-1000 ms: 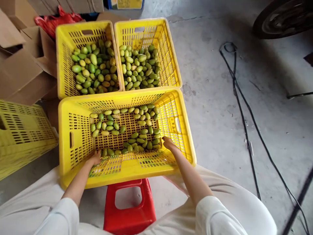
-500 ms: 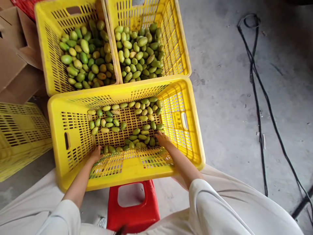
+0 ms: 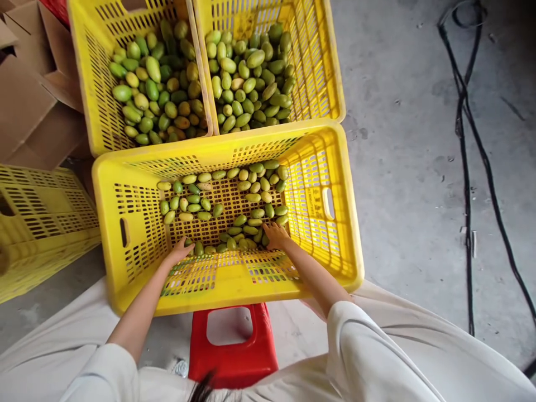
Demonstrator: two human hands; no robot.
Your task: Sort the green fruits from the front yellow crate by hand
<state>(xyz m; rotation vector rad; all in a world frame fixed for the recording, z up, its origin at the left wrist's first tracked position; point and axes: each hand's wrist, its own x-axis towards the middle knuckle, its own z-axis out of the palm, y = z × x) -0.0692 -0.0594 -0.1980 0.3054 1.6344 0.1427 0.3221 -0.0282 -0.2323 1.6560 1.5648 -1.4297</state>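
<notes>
A yellow plastic crate (image 3: 230, 301) in front of me holds small oval green and yellowish fruits (image 3: 253, 198) spread over its slotted floor. My left hand (image 3: 179, 251) is low inside its near left corner, thumb and fingers apart, touching a green fruit (image 3: 199, 249) or the one beside it at the end of the near row. At the right end of that row, my right hand (image 3: 275, 235) rests palm down with spread fingers against the fruits. Its fingertips partly cover some of them.
Behind stand two more yellow crates, left (image 3: 87, 111) and right (image 3: 320, 67), heaped with the same fruit. Another yellow crate (image 3: 46, 223) is at the left, near cardboard boxes (image 3: 29, 106). A red stool (image 3: 234, 357) is below; black cables (image 3: 464, 167) lie on the concrete floor.
My left hand has moved slightly inward and up to the row's end. My right hand has shifted left over the fruits, and the near fruits sit closer together. The view has shifted a little.
</notes>
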